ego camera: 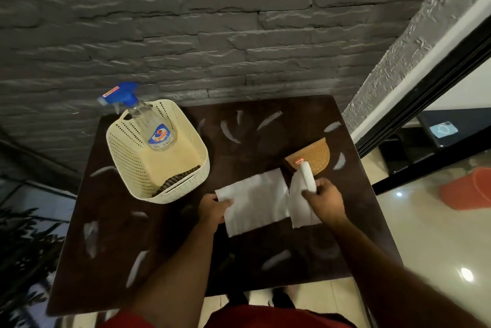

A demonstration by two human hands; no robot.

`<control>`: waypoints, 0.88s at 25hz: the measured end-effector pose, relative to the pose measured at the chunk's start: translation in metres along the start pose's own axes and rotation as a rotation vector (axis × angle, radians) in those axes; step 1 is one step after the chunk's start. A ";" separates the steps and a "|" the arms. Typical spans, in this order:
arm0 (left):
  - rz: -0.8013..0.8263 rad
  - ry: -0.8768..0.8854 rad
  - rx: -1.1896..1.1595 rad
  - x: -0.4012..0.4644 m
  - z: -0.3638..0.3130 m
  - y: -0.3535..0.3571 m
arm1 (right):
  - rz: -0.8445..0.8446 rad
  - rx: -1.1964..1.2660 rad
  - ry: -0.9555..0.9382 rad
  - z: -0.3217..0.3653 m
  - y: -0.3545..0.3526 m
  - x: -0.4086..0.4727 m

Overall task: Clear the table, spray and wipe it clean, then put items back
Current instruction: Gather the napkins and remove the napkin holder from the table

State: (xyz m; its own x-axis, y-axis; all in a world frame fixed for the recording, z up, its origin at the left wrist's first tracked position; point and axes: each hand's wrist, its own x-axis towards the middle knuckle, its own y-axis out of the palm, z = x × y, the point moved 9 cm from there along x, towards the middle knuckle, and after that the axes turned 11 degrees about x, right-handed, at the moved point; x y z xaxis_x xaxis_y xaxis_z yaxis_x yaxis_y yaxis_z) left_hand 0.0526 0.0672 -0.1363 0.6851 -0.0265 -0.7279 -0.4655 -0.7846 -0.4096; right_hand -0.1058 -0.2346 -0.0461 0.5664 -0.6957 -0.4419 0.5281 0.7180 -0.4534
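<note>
Paper sheet [252, 200] between both hands

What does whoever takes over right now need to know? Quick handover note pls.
Left hand pinches a torn paper towel sheet.
Right hand grips the paper towel roll, a strip hanging from it.
Colin spray bottle stands in the cream basket at the table's far left; brown holder sits behind the roll.
Done: sheet torn off.
Left: white smears all over; clear the table, wipe, put items back.
</note>
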 end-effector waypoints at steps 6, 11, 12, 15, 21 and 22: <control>0.002 0.081 0.111 -0.007 0.001 -0.005 | -0.166 -0.073 0.024 0.014 0.001 -0.013; -0.040 0.295 0.562 0.005 -0.021 -0.049 | -0.285 -0.337 -0.174 0.054 0.010 -0.034; -0.044 0.305 0.568 0.007 -0.022 -0.053 | -0.249 -0.366 -0.168 0.056 0.022 -0.036; -0.080 0.319 0.507 0.003 -0.021 -0.057 | -0.150 -0.456 -0.143 0.052 0.057 -0.040; -0.092 0.338 0.427 -0.001 -0.015 -0.057 | -0.247 -0.517 -0.203 0.060 0.056 -0.040; -0.094 0.342 0.415 -0.001 -0.015 -0.058 | -0.301 -0.507 -0.262 0.068 0.053 -0.041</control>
State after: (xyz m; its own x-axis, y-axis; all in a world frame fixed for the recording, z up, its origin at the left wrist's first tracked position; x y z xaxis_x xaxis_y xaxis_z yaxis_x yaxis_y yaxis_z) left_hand 0.0871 0.1035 -0.1034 0.8453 -0.2224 -0.4857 -0.5281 -0.4848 -0.6971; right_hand -0.0580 -0.1663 0.0008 0.6100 -0.7899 -0.0634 0.3596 0.3472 -0.8661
